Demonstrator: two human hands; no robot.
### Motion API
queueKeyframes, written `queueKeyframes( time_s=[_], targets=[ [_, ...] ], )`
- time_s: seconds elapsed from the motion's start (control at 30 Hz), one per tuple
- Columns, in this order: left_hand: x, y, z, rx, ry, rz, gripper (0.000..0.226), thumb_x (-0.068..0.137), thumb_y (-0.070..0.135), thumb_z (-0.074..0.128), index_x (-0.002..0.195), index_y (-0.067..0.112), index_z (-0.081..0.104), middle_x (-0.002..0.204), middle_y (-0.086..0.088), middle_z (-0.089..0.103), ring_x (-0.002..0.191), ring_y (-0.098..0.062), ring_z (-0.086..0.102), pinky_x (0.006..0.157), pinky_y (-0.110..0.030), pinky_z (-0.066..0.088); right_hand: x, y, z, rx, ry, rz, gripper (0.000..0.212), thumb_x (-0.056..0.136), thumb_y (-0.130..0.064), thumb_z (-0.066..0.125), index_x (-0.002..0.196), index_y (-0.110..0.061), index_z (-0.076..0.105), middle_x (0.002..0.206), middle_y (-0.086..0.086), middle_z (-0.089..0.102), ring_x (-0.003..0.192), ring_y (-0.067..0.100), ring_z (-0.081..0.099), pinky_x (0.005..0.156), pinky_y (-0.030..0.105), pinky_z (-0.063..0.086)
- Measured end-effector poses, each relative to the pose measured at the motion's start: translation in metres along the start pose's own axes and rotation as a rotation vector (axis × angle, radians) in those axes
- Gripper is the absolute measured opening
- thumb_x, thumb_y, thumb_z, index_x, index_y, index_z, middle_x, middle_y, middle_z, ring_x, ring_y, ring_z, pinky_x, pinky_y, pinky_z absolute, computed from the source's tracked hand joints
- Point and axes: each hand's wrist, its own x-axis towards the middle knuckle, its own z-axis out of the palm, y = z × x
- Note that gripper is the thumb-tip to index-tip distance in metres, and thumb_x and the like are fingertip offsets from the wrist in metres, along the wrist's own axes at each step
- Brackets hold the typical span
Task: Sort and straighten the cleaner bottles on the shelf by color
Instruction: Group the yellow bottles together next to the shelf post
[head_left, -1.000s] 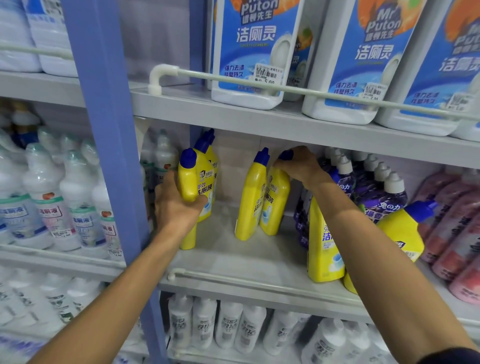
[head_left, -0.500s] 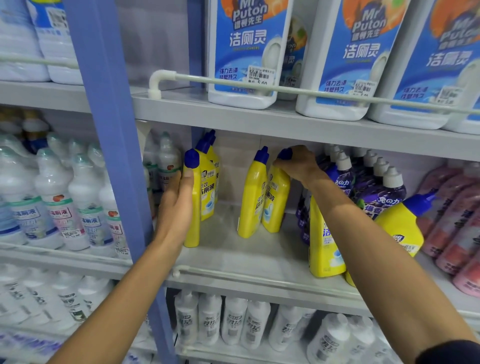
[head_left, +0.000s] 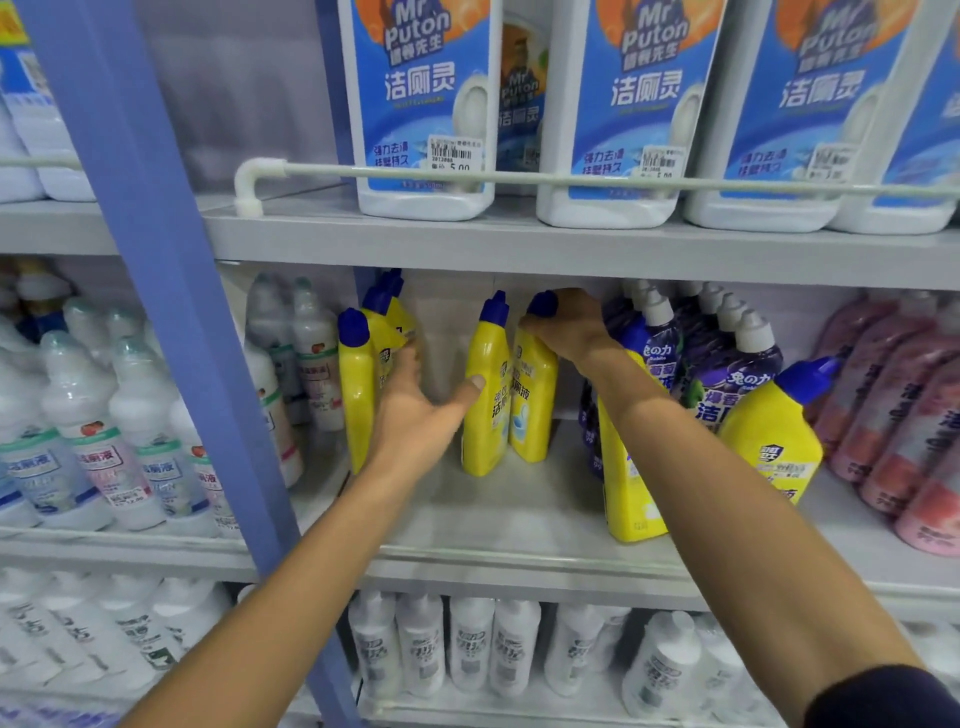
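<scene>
Past the front edge of the shelf (head_left: 509, 525), my left hand (head_left: 415, 410) is spread open. Its thumb touches an upright yellow bottle (head_left: 485, 415) just to its right, and its fingers lie by the left yellow group (head_left: 356, 384). Deeper in, my right hand (head_left: 566, 327) grips the neighbouring bottle (head_left: 535, 415) at its blue-capped neck. Both bottles stand vertical at mid-shelf.

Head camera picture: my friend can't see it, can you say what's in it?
A person's right hand grips the blue-capped top of a yellow cleaner bottle on a shop shelf, while the open left hand hovers beside it, thumb against the neighbouring yellow bottle. More yellow bottles stand left, purple bottles and pink bottles right.
</scene>
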Motion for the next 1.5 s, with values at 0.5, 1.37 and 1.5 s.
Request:
queueKeyframes(
  time_s=[0.5,1.37,1.5],
  targets=[
    [0.073,-0.062,0.043,-0.001,-0.115,0.131,0.061,0.069,0.025,0.072,0.128,0.023,0.055,0.115,-0.001,0.07,0.106,-0.018,0.069,0.093,-0.048,0.058,-0.061,0.051,0.067,0.655,0.312,-0.137,0.029,0.097,-0.027,0.069,0.121,-0.025,0.053,0.111,-0.011,0.065,0.104,-0.002,0.063,0.091,0.02,0.05],
    [0.109,-0.11,0.056,-0.106,0.053,0.159,0.03,0.084,0.023,0.082,0.111,0.015,0.071,0.1,0.0,0.076,0.092,-0.016,0.074,0.084,-0.045,0.062,-0.05,0.071,0.092,0.528,0.294,0.121,0.047,0.095,-0.031,0.071,0.133,-0.007,0.056,0.127,0.01,0.068,0.115,0.026,0.065,0.088,0.022,0.042],
    [0.109,-0.119,0.059,-0.101,0.014,0.149,0.033,0.082,0.019,0.084,0.111,0.012,0.07,0.1,-0.005,0.077,0.091,-0.018,0.074,0.082,-0.041,0.062,-0.044,0.073,0.096,0.525,0.321,0.105,0.047,0.096,-0.031,0.07,0.133,-0.007,0.056,0.128,0.012,0.067,0.116,0.029,0.065,0.09,0.024,0.044]
  ],
)
